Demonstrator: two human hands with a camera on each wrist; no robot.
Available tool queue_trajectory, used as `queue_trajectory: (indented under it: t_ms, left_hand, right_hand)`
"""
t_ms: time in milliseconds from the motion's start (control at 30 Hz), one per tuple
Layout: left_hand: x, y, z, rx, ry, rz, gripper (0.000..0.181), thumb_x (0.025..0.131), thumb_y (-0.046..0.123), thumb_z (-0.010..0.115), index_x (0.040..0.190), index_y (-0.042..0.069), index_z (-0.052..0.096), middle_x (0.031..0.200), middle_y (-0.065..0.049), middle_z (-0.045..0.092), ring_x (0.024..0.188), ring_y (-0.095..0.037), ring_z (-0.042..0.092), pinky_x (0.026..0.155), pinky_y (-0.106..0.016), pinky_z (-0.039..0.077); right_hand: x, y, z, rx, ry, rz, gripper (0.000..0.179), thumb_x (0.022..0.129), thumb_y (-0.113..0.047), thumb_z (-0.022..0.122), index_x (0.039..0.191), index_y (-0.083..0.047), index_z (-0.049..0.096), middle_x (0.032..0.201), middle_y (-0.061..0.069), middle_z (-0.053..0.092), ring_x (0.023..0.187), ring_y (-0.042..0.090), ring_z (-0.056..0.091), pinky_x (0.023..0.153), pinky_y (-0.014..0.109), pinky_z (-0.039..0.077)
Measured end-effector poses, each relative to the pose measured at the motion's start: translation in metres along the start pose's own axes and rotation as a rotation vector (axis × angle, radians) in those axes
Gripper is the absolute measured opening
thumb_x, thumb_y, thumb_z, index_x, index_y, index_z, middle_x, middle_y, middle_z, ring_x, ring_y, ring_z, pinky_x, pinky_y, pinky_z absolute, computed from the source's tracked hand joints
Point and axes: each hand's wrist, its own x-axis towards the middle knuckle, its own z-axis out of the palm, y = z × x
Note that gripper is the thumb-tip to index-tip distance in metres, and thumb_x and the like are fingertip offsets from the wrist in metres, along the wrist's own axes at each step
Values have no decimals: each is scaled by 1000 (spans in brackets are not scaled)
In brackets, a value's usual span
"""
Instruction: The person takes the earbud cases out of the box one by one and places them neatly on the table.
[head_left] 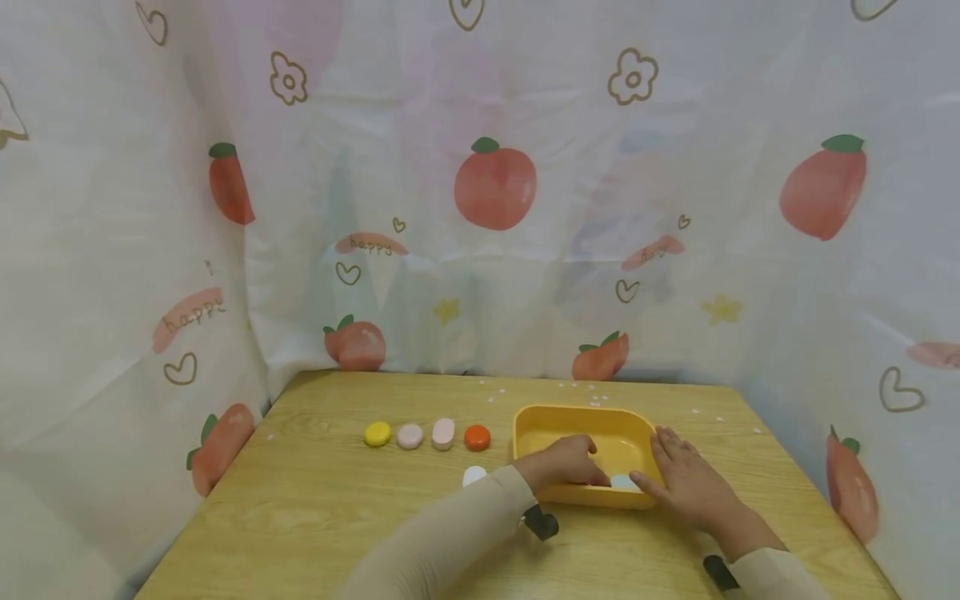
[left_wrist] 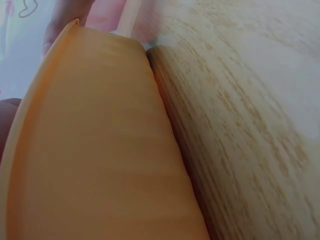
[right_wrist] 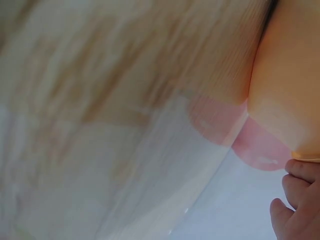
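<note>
A yellow plastic box [head_left: 529,417] sits on the wooden table. My left hand [head_left: 567,460] reaches down into it from the left, fingers bent toward the floor near the front wall. A bit of a pink piece shows at the fingertips, and the front wall hides the rest, so I cannot tell whether they pinch it. Just right of those fingertips lies a pale mint piece [head_left: 622,482]. My right hand [head_left: 693,485] rests over the box's right side, fingers extended along the right rim and thumb at the front right corner. In the right wrist view, fingers [right_wrist: 299,190] show at the rim.
Left of the box stands a row of small smooth pieces: yellow [head_left: 377,433], pale pink round [head_left: 410,436], pale pink oblong [head_left: 443,434] and orange-red [head_left: 477,437]. A white piece [head_left: 474,476] lies nearer, partly behind my left sleeve. A printed curtain [head_left: 495,275] surrounds the table.
</note>
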Motion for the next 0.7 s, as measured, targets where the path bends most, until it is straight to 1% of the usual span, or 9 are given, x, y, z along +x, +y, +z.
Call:
queue_trajectory:
  t_ms: [100, 200, 400, 533, 700]
  left_hand:
    - [0, 1, 0, 22, -5, -8, 52, 76, 32, 84, 119, 11, 64, 101, 6, 63, 86, -9, 54, 84, -23, 48]
    - [1, 2, 0, 43, -7, 7, 53, 75, 30, 85, 120, 10, 64, 99, 5, 64, 82, -9, 53, 82, -22, 47]
    - [3, 5, 2, 117, -8, 25, 54, 75, 27, 85, 123, 13, 64, 105, 6, 66, 83, -9, 53, 84, -19, 46]
    - [2, 7, 2, 157, -14, 41, 46, 78, 28, 84, 118, 14, 67, 104, 7, 65, 86, -7, 54, 85, -18, 46]
    - [-1, 8, 0, 204, -17, 88, 32, 80, 29, 81, 108, 16, 70, 98, 8, 65, 88, -5, 56, 84, -17, 45]
  right_hand:
    - [1, -1, 1, 8, -5, 3, 88, 99, -55, 45, 143, 19, 26, 152, 35, 16, 140, 50, 13, 112, 60, 9]
    - [1, -1, 0, -2, 2, 4, 88, 99, -55, 45, 142, 19, 27, 152, 35, 17, 139, 50, 15, 112, 61, 11]
    - [2, 0, 1, -22, 5, 3, 87, 99, -55, 45, 143, 19, 27, 152, 35, 18, 139, 50, 15, 111, 62, 13]
    - [2, 0, 1, -22, 7, 0, 87, 99, -55, 45, 143, 18, 28, 152, 34, 19, 139, 50, 16, 111, 61, 13]
    - [1, -1, 1, -22, 8, 2, 87, 99, -55, 45, 143, 18, 28, 152, 34, 19, 139, 50, 16, 111, 61, 14]
